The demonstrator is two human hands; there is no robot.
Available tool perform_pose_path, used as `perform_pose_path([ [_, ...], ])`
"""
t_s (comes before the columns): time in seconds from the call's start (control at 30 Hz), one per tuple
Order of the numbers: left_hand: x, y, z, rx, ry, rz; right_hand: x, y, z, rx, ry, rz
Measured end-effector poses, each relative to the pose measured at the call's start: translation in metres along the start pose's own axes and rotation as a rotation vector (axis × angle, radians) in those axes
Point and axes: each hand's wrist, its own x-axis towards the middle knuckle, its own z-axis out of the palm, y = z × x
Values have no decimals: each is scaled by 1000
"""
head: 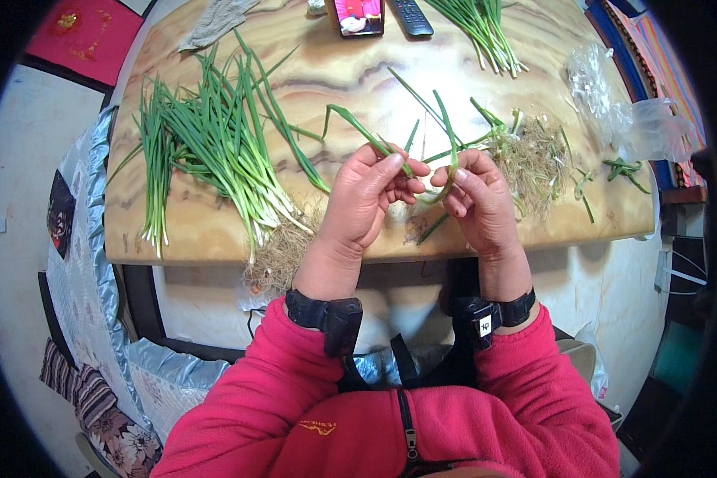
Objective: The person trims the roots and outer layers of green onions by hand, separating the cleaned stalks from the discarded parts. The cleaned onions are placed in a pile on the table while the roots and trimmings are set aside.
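Above the near part of the marble-patterned table, my left hand (358, 200) pinches a bent green scallion leaf (354, 122) between thumb and fingers. Close beside it, my right hand (487, 200) grips another scallion leaf (450, 128), which curls down below the fingertips. To the left lies a bunch of scallions (233, 143), its tangled roots (281, 254) hanging over the near edge. Left of that bunch is a smaller bundle of scallions (155, 161) with clean white ends. Behind my right hand sits a heap of cut roots and peelings (538, 158).
Another scallion bunch (484, 36) lies at the far side, near a remote control (411, 17) and an upright phone (358, 27). A grey cloth (218, 24) rests at the far left. A clear plastic bag (609, 107) and some leaf scraps (624, 170) are on the right.
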Motion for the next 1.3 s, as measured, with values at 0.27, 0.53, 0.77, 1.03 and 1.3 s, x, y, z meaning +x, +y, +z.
perform_pose_path([
  [0.27, 1, -7, 6, 271, -3, 39, 0, 3, 2, -241, 39, -22],
  [0.53, 0, -14, 10, 274, -30, 23, -6, -5, 13, -395, -16, -1],
  [0.77, 0, -14, 9, 84, -2, 18, -4, -1, 6, -365, -6, 50],
  [1.03, 1, -8, 6, -114, 83, -10, -2, 3, 6, -164, 24, 12],
  [1.3, -1, -13, 6, 235, 39, -131, -3, 7, 9, -83, 79, 61],
])
